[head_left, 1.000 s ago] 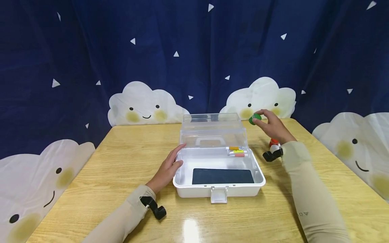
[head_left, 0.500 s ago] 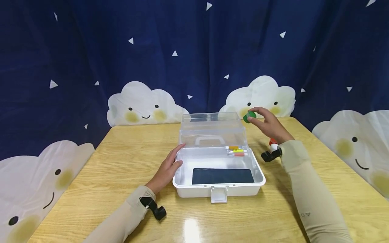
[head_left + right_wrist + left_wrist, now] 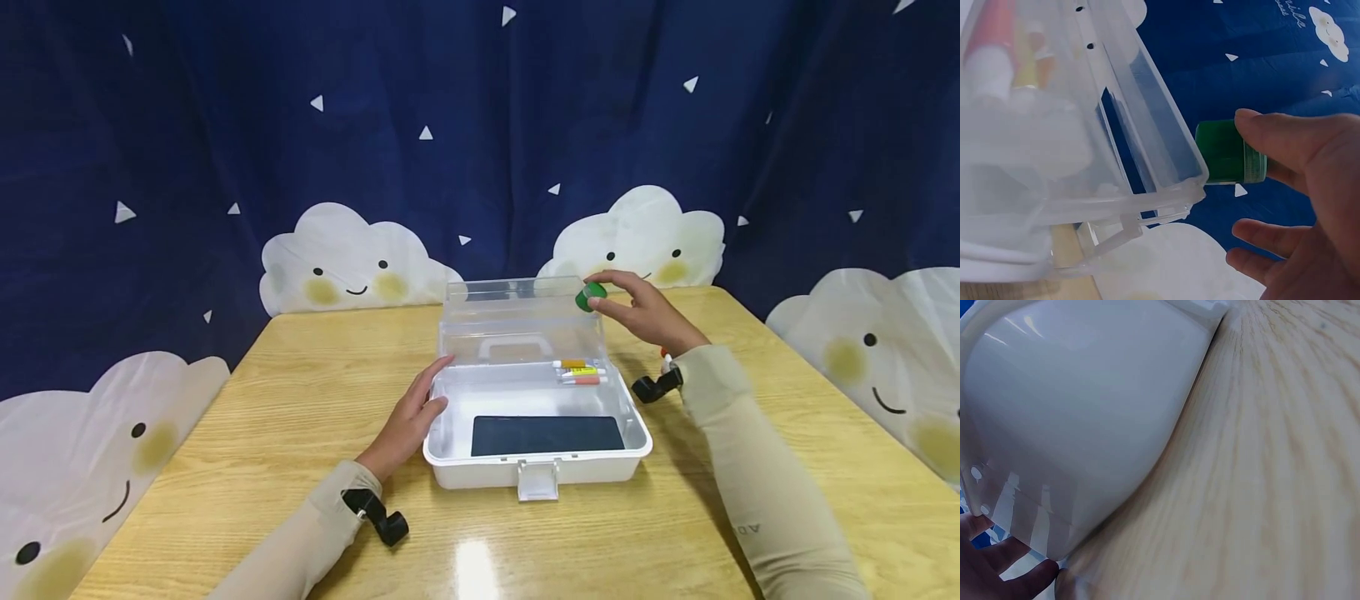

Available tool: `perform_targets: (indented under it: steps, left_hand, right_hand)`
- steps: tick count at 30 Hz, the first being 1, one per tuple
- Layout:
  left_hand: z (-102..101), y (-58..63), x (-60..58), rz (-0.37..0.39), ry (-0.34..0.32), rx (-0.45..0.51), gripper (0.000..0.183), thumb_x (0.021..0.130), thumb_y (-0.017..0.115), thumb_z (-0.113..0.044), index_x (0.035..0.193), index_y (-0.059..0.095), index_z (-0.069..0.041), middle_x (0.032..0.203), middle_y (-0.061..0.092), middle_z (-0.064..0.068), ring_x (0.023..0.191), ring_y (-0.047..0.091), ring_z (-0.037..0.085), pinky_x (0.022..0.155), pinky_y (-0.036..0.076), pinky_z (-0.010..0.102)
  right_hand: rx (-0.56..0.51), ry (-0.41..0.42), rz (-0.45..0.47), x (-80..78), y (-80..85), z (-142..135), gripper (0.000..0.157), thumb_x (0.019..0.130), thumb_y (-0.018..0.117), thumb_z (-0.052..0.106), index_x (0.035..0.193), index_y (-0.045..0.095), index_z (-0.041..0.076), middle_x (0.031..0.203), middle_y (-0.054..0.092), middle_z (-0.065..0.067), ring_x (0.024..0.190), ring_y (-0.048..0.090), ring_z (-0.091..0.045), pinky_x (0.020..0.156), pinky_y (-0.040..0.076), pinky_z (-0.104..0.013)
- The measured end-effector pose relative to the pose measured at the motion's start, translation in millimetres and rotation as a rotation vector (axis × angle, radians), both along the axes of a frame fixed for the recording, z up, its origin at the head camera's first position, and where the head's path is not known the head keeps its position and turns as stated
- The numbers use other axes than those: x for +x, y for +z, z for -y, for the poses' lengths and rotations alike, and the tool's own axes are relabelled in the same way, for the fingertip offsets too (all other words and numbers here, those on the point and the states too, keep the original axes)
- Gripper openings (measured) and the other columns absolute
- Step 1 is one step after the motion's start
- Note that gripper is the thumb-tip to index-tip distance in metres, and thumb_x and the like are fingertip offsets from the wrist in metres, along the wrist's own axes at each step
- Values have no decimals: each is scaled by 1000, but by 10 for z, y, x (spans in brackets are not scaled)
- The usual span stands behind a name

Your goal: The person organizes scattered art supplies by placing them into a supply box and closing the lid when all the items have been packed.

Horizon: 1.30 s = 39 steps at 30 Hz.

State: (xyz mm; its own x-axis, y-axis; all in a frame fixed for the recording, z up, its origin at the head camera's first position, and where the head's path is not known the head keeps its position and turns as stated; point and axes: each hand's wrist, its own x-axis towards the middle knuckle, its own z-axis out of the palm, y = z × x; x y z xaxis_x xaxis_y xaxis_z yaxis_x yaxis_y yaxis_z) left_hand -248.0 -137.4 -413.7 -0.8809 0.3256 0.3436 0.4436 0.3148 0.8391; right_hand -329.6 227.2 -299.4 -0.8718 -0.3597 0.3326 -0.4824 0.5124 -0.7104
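A small green paint jar [image 3: 591,297] is pinched between the thumb and fingers of my right hand [image 3: 645,310]. In the head view it is up by the right end of the raised clear lid [image 3: 517,312]; the right wrist view shows the jar [image 3: 1222,152] beside the lid's edge. The white storage box [image 3: 540,472] stands with its lid tipped back. My left hand [image 3: 403,425] rests along the box's left side, thumb at the rim. In the left wrist view, fingertips [image 3: 1038,579] touch the box's lower corner.
Inside the box lie a dark flat rectangle [image 3: 547,435] and several small tubes [image 3: 581,372] at the back right. A red-and-white object [image 3: 667,360] is mostly hidden behind my right wrist. The wooden table [image 3: 315,367] meets a blue cloud-print curtain [image 3: 375,142] at its back edge.
My right hand has moved left with the green paint jar, from beyond the box's right side to the lid's right end. The left hand stays on the box.
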Motion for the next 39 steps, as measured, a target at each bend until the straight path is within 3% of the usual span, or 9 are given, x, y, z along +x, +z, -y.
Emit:
perform_targets:
  steps: [7, 15, 29, 39]
  left_hand:
    - [-4, 87, 65, 19, -21, 3, 53, 94, 40, -12, 140, 25, -35, 144, 23, -11, 133, 21, 13, 106, 20, 47]
    - [-2, 11, 2, 8, -3, -3, 54, 93, 40, -14, 139, 26, -38, 143, 23, -14, 132, 22, 12, 105, 21, 47]
    - [-13, 18, 11, 14, -2, -5, 55, 93, 41, -13, 139, 26, -38, 142, 25, -15, 132, 23, 11, 105, 22, 46]
    - [-41, 263, 194, 12, -36, -1, 53, 93, 39, -6, 142, 25, -19, 146, 23, 1, 134, 20, 23, 105, 19, 50]
  right_hand:
    - [54, -3, -43, 182, 95, 117, 35, 88, 58, 18, 122, 53, 11, 127, 46, -11, 124, 33, -30, 99, 23, -56]
    - [95, -16, -51, -98, -144, 5, 38, 86, 59, 30, 121, 54, 17, 126, 46, -5, 122, 33, -27, 99, 23, -57]
    - [188, -65, -33, -111, -198, 15, 44, 84, 59, 42, 123, 53, 24, 132, 40, -2, 125, 31, -25, 98, 26, -57]
    - [139, -39, -22, -138, -234, 29, 42, 85, 59, 39, 124, 52, 27, 129, 44, 1, 124, 33, -23, 100, 25, -53]
